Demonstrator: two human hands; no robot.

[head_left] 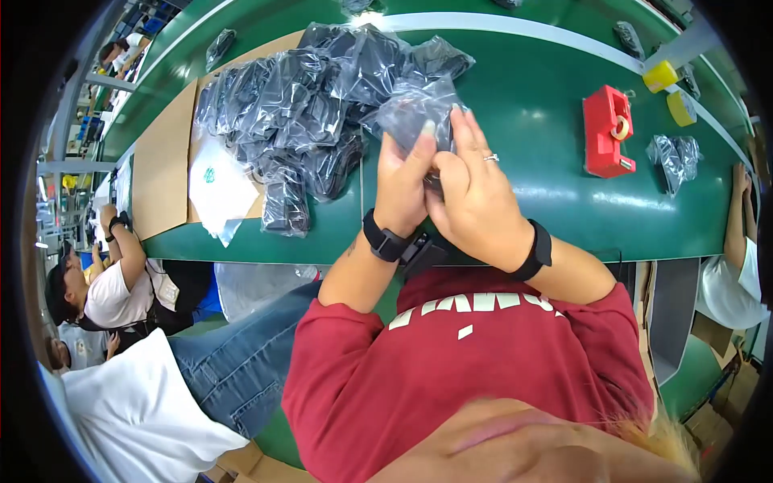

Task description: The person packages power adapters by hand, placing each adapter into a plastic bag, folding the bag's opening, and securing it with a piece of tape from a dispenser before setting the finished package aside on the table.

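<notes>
Pinching one clear bagged item [419, 113], left hand [400, 185] and right hand [475, 193] hover near the belt's [523, 121] front edge beside the pile [306, 105].

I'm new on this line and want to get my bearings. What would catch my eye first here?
Both hands, the left hand and right hand, hold one clear bag with a dark item at the picture's middle. Behind them, a heap of similar bagged items lies on the green belt. To the right stands a red tape dispenser.
</notes>
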